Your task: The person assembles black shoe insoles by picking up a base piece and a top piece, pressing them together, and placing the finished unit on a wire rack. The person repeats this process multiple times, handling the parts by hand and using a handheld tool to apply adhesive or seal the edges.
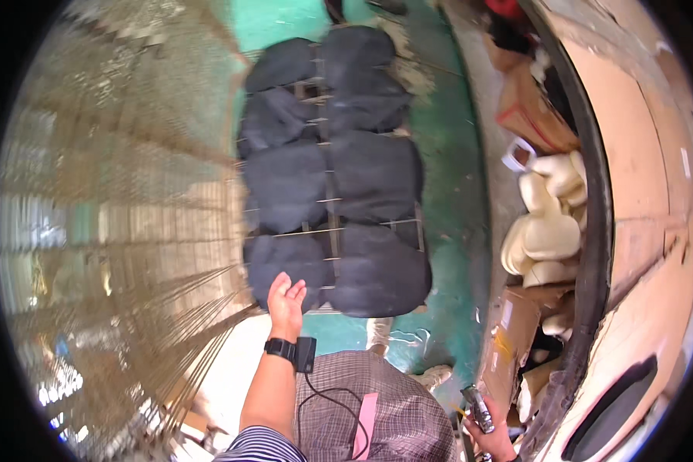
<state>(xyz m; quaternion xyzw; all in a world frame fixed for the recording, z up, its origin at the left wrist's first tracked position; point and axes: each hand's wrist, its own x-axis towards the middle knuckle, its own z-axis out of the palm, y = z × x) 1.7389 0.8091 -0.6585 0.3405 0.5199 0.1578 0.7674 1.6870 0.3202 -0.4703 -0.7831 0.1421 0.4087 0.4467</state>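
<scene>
Fingers of left hand loosely spread, palm up, at near edge of the dark cushions on a wire rack, while right hand, partly cut off at btm edge, grips a dark tool, its type hard to make out.

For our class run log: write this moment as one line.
left hand: open, at dark cushions | right hand: grips metal tool | foam pieces at right

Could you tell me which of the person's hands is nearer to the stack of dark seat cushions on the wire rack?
The left. The left hand reaches open against the dark seat cushions at their near edge; the right hand holds a dark tool low, well apart.
</scene>
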